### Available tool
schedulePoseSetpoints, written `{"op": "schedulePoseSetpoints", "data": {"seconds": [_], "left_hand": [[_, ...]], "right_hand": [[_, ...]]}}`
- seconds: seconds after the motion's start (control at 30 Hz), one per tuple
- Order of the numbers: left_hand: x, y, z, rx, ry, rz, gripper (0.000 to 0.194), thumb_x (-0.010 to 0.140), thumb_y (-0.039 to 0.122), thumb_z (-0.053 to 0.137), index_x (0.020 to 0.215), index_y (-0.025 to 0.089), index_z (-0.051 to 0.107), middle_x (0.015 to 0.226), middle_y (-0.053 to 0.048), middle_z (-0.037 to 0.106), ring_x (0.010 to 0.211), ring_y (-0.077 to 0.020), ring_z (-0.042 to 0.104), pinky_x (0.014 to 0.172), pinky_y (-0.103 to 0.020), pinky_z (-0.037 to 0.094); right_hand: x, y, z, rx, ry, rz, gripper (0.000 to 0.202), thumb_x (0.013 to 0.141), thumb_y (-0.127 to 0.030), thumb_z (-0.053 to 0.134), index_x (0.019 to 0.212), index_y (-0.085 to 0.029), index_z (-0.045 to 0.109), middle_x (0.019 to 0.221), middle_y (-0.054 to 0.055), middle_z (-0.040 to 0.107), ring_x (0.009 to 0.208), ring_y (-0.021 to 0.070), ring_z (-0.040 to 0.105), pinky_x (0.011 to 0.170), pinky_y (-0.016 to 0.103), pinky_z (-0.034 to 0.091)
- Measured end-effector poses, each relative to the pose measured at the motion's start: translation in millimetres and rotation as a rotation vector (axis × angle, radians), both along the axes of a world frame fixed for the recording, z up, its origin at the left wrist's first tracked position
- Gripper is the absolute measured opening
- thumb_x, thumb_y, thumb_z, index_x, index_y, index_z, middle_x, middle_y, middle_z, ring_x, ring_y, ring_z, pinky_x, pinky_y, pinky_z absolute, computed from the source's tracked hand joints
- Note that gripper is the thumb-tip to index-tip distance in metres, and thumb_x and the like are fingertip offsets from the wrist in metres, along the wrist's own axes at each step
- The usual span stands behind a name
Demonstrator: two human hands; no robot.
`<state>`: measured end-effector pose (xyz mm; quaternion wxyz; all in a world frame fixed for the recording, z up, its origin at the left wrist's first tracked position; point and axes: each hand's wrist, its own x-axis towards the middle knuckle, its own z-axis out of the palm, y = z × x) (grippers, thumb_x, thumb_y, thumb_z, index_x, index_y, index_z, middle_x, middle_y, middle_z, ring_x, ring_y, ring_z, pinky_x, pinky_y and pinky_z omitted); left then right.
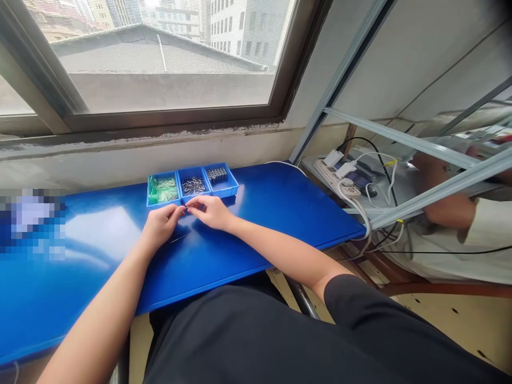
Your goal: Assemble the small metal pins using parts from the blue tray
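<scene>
My left hand and my right hand meet fingertip to fingertip just in front of three joined blue bins. Both hands are closed in a pinch around something small and dark, too small to name. The left bin holds pale, thin pieces and green plastic. Dark metal pins fill the middle bin. Several small shiny metal parts lie at the back of the right bin. A thin metal rod rests on the blue table beside my left hand.
Behind the table are a wall and a window. To the right, past a metal frame, sit a power strip, white chargers and cables. Another person's arm is blurred at the far right. A pixelated patch covers the table's left end.
</scene>
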<state>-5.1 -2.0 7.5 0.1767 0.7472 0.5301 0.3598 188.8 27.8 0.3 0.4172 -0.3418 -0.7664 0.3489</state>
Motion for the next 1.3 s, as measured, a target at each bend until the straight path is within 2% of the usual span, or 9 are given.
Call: {"op": "schedulePoseSetpoints", "data": {"seconds": [0.07, 0.27, 0.43, 0.7, 0.83, 1.07, 1.17, 1.3], "left_hand": [[0.0, -0.4, -0.3, -0.014, -0.008, -0.002, 0.037, 0.091, 0.047, 0.052, 0.075, 0.017, 0.067, 0.057, 0.001, 0.059, 0.054, -0.0124, 0.05, 0.055, -0.025, 0.039], [1.1, -1.8, -1.4, 0.008, -0.095, 0.034, 0.035, 0.086, 0.048, 0.061, 0.104, 0.019, 0.069, 0.054, 0.006, 0.049, 0.049, -0.0103, 0.043, 0.053, -0.023, 0.037], [-0.3, -0.2, -3.0, 0.023, -0.096, 0.027, 0.029, 0.086, 0.047, 0.06, 0.091, 0.019, 0.067, 0.054, 0.005, 0.05, 0.048, -0.0097, 0.042, 0.052, -0.023, 0.036], [-0.7, 1.4, -1.1, 0.035, 0.0, 0.026, 0.038, 0.089, 0.048, 0.054, 0.071, 0.017, 0.065, 0.055, 0.002, 0.056, 0.052, -0.0109, 0.047, 0.053, -0.023, 0.036], [1.8, -1.6, 0.8, 0.034, -0.032, -0.01, 0.036, 0.089, 0.048, 0.055, 0.078, 0.017, 0.069, 0.054, 0.003, 0.055, 0.052, -0.0106, 0.045, 0.052, -0.023, 0.036], [2.6, -3.6, -2.2, 0.041, -0.143, -0.066, 0.029, 0.085, 0.042, 0.064, 0.1, 0.018, 0.071, 0.053, 0.006, 0.045, 0.048, -0.0085, 0.038, 0.05, -0.023, 0.034], [2.2, -2.8, -3.6, 0.054, -0.138, -0.077, 0.029, 0.084, 0.041, 0.066, 0.104, 0.02, 0.07, 0.054, 0.007, 0.045, 0.048, -0.0085, 0.038, 0.05, -0.022, 0.035], [1.9, -2.6, -3.6, 0.059, -0.127, -0.071, 0.032, 0.082, 0.042, 0.069, 0.105, 0.02, 0.069, 0.055, 0.007, 0.047, 0.048, -0.0084, 0.039, 0.05, -0.022, 0.035]], "right_hand": [[0.3, 0.6, -0.6, 0.01, -0.006, -0.012, 0.015, 0.087, -0.022, 0.064, 0.098, -0.015, 0.073, 0.096, 0.006, 0.075, 0.085, 0.0158, 0.069, 0.079, 0.028, 0.053], [0.6, 2.0, -0.6, -0.001, -0.028, -0.04, 0.015, 0.09, -0.024, 0.062, 0.097, -0.016, 0.072, 0.095, 0.006, 0.074, 0.085, 0.0157, 0.067, 0.08, 0.029, 0.052], [0.5, 1.7, -1.3, 0.016, -0.029, -0.024, 0.016, 0.091, -0.025, 0.061, 0.096, -0.016, 0.073, 0.095, 0.006, 0.074, 0.085, 0.0156, 0.067, 0.081, 0.029, 0.052], [-0.2, 1.8, -3.3, 0.035, -0.022, 0.002, 0.018, 0.089, -0.026, 0.064, 0.101, -0.016, 0.073, 0.098, 0.006, 0.074, 0.087, 0.0158, 0.068, 0.078, 0.027, 0.052], [-0.3, 1.5, -0.6, 0.057, -0.046, -0.008, 0.014, 0.089, -0.023, 0.064, 0.096, -0.017, 0.074, 0.095, 0.005, 0.074, 0.085, 0.0153, 0.067, 0.078, 0.028, 0.052], [-0.5, -1.7, 5.4, 0.11, -0.021, -0.124, 0.012, 0.088, -0.024, 0.067, 0.089, -0.016, 0.075, 0.089, 0.006, 0.069, 0.084, 0.0156, 0.064, 0.079, 0.029, 0.051], [-1.6, -1.8, 3.4, 0.052, 0.028, -0.118, 0.013, 0.088, -0.026, 0.066, 0.09, -0.016, 0.075, 0.088, 0.005, 0.071, 0.08, 0.0149, 0.064, 0.078, 0.03, 0.051], [-5.7, 0.3, -1.8, -0.173, 0.17, -0.07, 0.013, 0.084, -0.027, 0.069, 0.092, -0.016, 0.072, 0.09, 0.004, 0.073, 0.082, 0.0151, 0.067, 0.08, 0.03, 0.053]]}}
